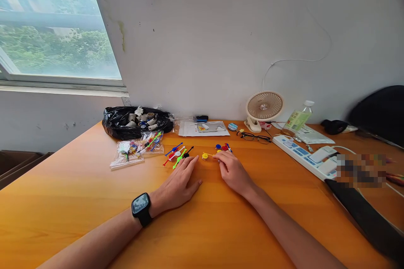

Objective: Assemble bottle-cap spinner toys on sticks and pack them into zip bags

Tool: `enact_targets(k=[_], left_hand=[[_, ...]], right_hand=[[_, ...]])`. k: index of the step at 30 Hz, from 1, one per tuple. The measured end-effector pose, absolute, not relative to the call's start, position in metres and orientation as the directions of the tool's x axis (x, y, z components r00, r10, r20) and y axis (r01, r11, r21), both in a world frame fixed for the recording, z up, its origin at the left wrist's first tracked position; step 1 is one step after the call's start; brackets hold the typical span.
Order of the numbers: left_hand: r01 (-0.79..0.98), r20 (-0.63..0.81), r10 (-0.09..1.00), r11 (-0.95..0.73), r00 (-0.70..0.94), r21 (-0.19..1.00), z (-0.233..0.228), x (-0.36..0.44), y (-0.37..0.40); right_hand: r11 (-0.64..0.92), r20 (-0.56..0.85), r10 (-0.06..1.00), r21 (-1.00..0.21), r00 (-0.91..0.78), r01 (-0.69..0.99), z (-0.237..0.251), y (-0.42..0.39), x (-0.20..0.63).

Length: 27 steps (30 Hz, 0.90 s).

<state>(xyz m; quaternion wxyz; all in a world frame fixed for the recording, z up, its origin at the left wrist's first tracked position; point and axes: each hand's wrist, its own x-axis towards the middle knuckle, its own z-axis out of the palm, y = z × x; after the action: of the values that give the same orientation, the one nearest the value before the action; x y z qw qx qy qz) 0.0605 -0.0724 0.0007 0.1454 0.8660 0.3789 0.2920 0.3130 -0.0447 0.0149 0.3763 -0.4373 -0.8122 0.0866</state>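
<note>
1. Left hand [178, 185] lies palm down on the desk [94, 201], fingers spread and flat, gripping nothing; a black watch [141, 208] sits on its wrist.
2. Just beyond the left fingertips lies a scatter of coloured plastic sticks [176, 154] (red, blue, green, white, black), close to but apart from the hand.
3. Right hand [232, 170] rests on the desk with fingers loosely curled; its fingertips reach a thin yellow stick [208, 154] with a small yellow disc [205, 156]. Whether they pinch it cannot be told.
4. Just past the right hand sit small blue and red round pieces [222, 147].
5. Further beyond the left hand: two clear bags [139, 149] of parts and a black bag [135, 122].
6. To the right of the right hand: glasses [255, 136], a small fan [264, 107], a power strip [304, 157].
</note>
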Motion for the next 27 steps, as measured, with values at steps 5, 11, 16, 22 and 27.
enact_targets(k=[5,11,16,22,27], left_hand=[[0.599,0.385,0.763,-0.646,0.52,0.472,0.0,0.061,-0.073],[0.572,0.405,0.743,-0.669,0.532,0.475,0.006,0.062,-0.073],[0.538,0.398,0.728,-0.683,0.559,0.494,0.011,0.062,-0.076],[0.499,0.389,0.663,-0.743,0.64,0.446,0.021,0.068,-0.086],[0.353,0.338,0.52,-0.822,0.784,0.448,0.029,0.073,-0.092]], right_hand=[[0.543,0.4,0.84,-0.634,-0.367,0.551,0.025,-0.058,0.307],[0.396,0.268,0.902,-0.823,-0.338,0.406,0.025,-0.069,0.295],[0.309,0.243,0.928,-0.926,-0.282,0.217,0.038,-0.066,0.305],[0.212,0.209,0.975,-0.976,-0.07,0.046,0.05,-0.058,0.321],[0.147,0.147,0.987,-0.989,-0.067,-0.003,0.042,-0.057,0.318]])
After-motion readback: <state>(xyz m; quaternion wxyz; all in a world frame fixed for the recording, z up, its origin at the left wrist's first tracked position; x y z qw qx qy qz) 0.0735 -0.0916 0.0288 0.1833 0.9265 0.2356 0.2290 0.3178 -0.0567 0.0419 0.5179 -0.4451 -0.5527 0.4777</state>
